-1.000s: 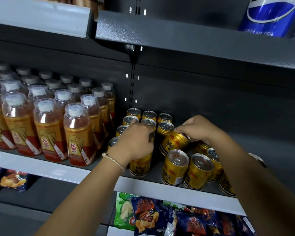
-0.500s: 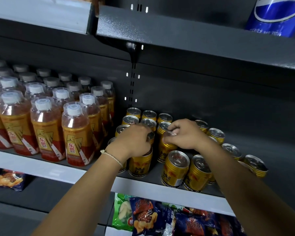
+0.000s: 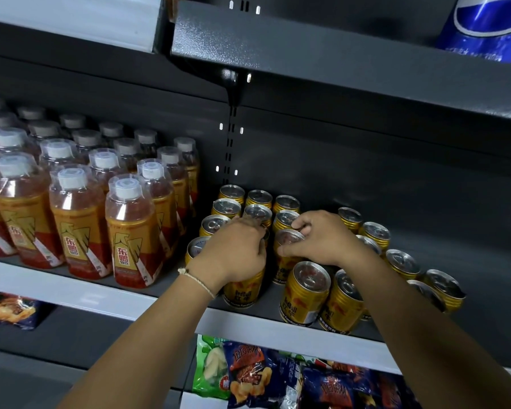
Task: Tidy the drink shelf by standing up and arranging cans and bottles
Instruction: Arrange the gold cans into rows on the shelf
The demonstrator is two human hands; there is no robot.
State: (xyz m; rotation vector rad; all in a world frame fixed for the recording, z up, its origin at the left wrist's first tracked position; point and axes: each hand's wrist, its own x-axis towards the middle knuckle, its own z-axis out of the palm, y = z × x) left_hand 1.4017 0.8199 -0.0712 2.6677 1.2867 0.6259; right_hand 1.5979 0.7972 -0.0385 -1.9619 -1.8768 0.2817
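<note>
In the middle of the frame, the left hand (image 3: 233, 255) gripped one gold can (image 3: 242, 290); the right hand (image 3: 322, 240) gripped another can (image 3: 285, 246) beside it.

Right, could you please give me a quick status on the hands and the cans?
Left hand gripping front gold can. Right hand on top of upright can beside it. Loose cans crowd the right.

Your view is dim under the upper shelf (image 3: 337, 60), light falling from in front, glare on can tops (image 3: 309, 276) and bottle caps (image 3: 127, 188), wide-angle bending at edges, slightly soft throughout.
</note>
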